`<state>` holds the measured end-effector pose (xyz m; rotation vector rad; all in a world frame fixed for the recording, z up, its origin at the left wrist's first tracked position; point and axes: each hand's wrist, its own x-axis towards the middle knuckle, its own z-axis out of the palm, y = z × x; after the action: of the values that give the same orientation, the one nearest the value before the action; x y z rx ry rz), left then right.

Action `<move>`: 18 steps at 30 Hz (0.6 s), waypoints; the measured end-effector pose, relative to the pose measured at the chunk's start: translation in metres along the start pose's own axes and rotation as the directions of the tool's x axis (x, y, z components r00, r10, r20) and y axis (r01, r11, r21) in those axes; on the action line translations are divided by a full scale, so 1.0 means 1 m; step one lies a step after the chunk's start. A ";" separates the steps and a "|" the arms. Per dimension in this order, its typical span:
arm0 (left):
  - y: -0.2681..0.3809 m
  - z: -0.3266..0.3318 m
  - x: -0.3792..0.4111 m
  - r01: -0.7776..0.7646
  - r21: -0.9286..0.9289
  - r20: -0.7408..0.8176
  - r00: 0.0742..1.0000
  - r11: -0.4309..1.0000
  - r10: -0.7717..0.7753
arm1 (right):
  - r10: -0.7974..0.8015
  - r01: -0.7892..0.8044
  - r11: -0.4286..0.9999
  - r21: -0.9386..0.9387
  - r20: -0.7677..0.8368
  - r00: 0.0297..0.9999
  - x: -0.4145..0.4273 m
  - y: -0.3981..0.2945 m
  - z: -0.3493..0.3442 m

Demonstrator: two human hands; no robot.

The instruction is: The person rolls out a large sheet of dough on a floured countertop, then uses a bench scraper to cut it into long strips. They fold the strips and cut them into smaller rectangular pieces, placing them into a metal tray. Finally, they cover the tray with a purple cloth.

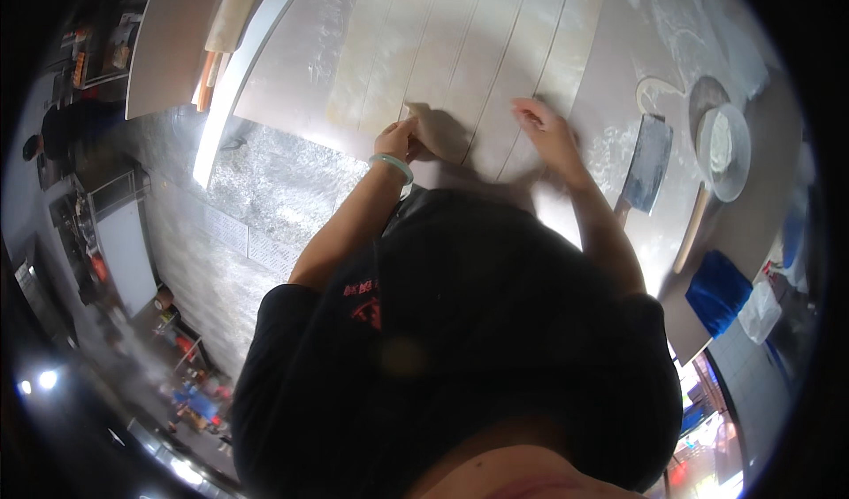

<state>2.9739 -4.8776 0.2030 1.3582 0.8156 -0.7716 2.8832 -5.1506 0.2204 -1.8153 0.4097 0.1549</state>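
Note:
A wide, thin sheet of dough point(491, 48) lies on the floured work table point(292, 81), with several long straight cuts dividing it into strips. Between the fingertips of my left hand point(396, 139), which wears a pale green bangle, is the near end of a dough strip point(434, 131). That end is lifted and curls over, casting a shadow on the sheet. My right hand point(544, 128) is over the right part of the dough, fingers slightly bent, with nothing visible in it. Whether it touches the dough I cannot tell.
Right of my right arm lies a cleaver point(649, 161). Beyond it are a bowl point(737, 171) of white powder, a wooden stick point(691, 230) and a blue cloth point(719, 293). Rolling pins point(235, 12) rest at the upper left. Another person point(73, 128) stands far left.

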 end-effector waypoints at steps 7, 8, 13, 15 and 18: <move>0.059 0.009 -0.094 -0.200 -0.404 0.338 0.874 0.893 0.349 | 0.339 -0.655 0.528 0.541 0.573 0.746 0.126 -0.036 0.038; 0.061 0.007 -0.100 -0.189 -0.430 0.369 0.856 0.883 0.363 | 0.291 -0.535 0.510 0.674 0.451 0.844 0.147 -0.047 0.045; 0.047 -0.017 -0.075 -0.122 -0.407 0.525 0.780 0.905 0.341 | 0.130 -0.275 0.357 0.893 0.245 0.961 0.290 -0.010 0.028; 0.038 -0.016 -0.067 -0.097 -0.340 0.455 0.853 0.935 0.254 | 0.179 -0.164 0.327 0.931 0.110 0.978 0.317 0.004 0.018; 0.010 -0.020 -0.038 -0.024 -0.289 0.427 0.891 0.957 0.151 | 0.178 -0.154 0.530 0.834 0.068 0.982 0.280 -0.064 -0.006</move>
<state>2.9618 -4.8568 0.2402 0.9086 0.4695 -0.8225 3.1652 -5.1961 0.1922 -0.8011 0.5569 0.0437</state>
